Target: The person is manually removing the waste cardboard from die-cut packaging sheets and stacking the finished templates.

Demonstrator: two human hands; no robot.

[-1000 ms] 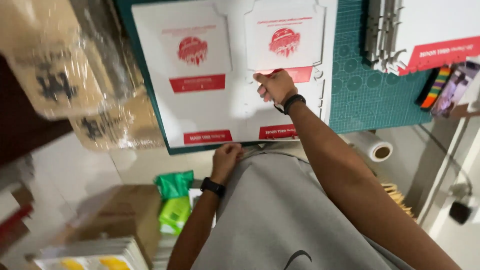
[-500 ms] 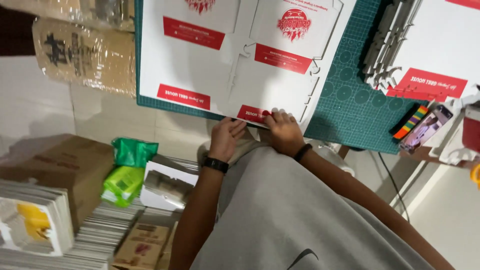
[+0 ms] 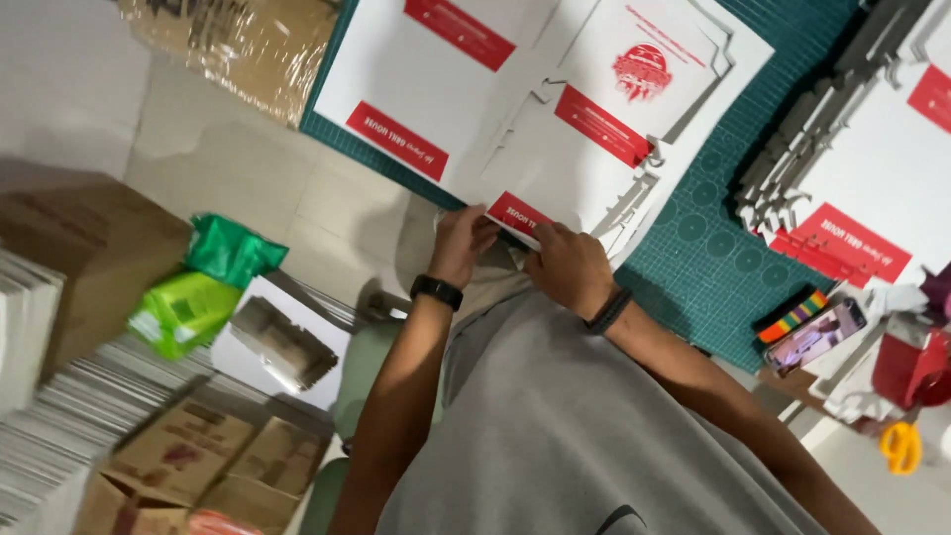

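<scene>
Left hand (image 3: 464, 243), black watch on the wrist, sits centre-frame with fingers curled onto the near edge of the flat white die-cut box blank (image 3: 555, 168), pinching it by the red printed strip. Right hand (image 3: 570, 267), dark band at the wrist, is just beside it, knuckles up, fingers closed over the same edge; fingertips are hidden, so how tight the grip is cannot be told.

Left to right across the frame:
- brown carton (image 3: 89, 248) at far left, paper stacks below it
- green plastic packets (image 3: 203, 287) on the pale floor
- small folded cartons (image 3: 188, 456), lower left
- box blank, centre and upper centre, lying on the green cutting mat (image 3: 713, 248)
- stack of further blanks (image 3: 862, 159), upper right, well apart from the hands
- phone with a striped band (image 3: 812, 332) at the mat's right edge, yellow-handled scissors (image 3: 899, 446) lower right

Judgement: both hands work one fold line. Best kept close together, pressure even along the crease, sheet flat against the mat so the side tabs do not buckle.
</scene>
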